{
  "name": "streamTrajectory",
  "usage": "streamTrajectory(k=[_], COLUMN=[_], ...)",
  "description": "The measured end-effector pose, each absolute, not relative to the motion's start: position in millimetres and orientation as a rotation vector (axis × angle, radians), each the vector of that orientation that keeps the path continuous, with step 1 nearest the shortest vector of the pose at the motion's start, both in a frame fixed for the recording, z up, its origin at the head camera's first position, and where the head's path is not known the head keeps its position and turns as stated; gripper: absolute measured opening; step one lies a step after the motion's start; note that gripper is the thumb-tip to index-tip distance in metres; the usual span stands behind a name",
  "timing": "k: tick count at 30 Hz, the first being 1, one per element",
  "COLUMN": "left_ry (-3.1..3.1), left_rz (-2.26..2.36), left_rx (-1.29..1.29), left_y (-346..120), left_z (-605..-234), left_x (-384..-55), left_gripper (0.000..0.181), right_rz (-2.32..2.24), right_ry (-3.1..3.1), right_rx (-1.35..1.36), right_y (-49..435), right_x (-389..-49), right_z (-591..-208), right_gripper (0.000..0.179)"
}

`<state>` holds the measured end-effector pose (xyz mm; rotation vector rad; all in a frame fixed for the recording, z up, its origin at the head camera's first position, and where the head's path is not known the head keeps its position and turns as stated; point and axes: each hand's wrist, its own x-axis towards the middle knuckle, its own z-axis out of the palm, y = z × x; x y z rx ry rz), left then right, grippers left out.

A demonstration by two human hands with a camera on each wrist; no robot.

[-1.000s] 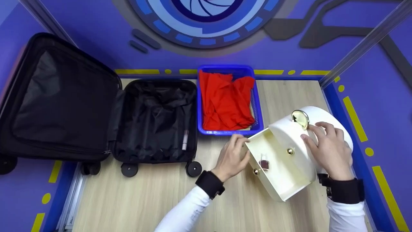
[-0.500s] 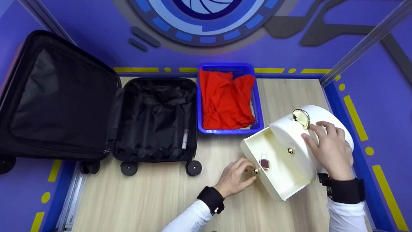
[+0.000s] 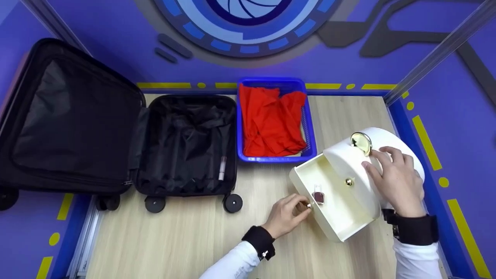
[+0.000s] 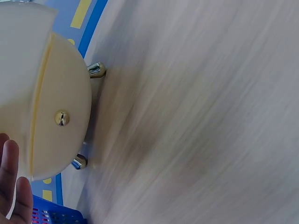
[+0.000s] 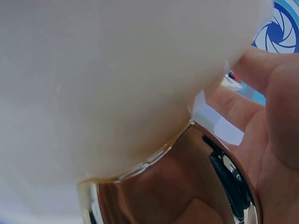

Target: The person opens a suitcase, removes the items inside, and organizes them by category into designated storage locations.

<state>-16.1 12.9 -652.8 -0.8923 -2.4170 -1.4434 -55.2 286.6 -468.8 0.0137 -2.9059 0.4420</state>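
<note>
A white rounded drawer box (image 3: pixel 387 143) stands at the right, one drawer (image 3: pixel 354 219) pulled out toward the left. My left hand (image 3: pixel 286 215) pinches the small gold knob (image 3: pixel 309 205) on that drawer's front. In the left wrist view only its fingers (image 4: pixel 8 170) show, beside the box's rounded lower front, which bears a gold knob (image 4: pixel 62 118). My right hand (image 3: pixel 401 182) rests on the box's curved top, next to the gold handle (image 3: pixel 362 143); the right wrist view shows this handle close up. A small clear bottle with dark red contents (image 3: pixel 318 197) lies inside the drawer.
A blue basket (image 3: pixel 277 159) with red cloth (image 3: pixel 271 120) stands behind the drawer. On the left lies an open black suitcase (image 3: pixel 186 139) holding a slim pale tube (image 3: pixel 222 168). Blue-purple walls (image 3: pixel 217 73) border the back and sides.
My left hand has moved from the drawer's back corner down to its front knob and closed its fingertips there. The right hand, box and drawer have stayed in place.
</note>
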Motion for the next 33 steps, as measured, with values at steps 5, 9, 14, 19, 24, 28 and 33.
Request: streamTrajectory(k=[5,9,14,19,24,28,33], left_ry=[-2.424,-2.46,-2.494,-2.533,-2.593,-2.615,-2.65], left_rz=[-1.393,-1.331,-1.268,-1.183,-1.156,-1.137,-1.12], left_rx=[-0.926,-0.962,-1.001,-1.021,-1.026,-1.021,-1.012], left_y=[17.4,23.2,35.1,50.7,66.5,76.2,85.3], left_z=[-646.6,-642.5,-640.0,-636.1,-631.1,-629.3,-628.4], left_x=[-22.9,-28.4,-35.7,-44.1,-52.7,-59.3,-66.4], left_gripper=[0.02,0.021,0.022,0.021,0.021,0.021,0.021], right_rz=[0.441,0.447,0.451,0.438,0.427,0.424,0.412], right_ry=[-2.912,-2.937,-2.946,-2.924,-2.901,-2.89,-2.898], right_rx=[0.004,-0.011,-0.016,-0.002,0.01,0.017,0.029], right_y=[287.9,288.6,288.5,288.0,287.2,286.7,286.6], right_x=[-54.4,-54.2,-53.7,-53.4,-53.5,-54.0,-55.4], right_z=[-468.7,-469.8,-470.6,-470.0,-471.1,-471.6,-471.5], right_gripper=[0.039,0.04,0.04,0.038,0.037,0.037,0.038])
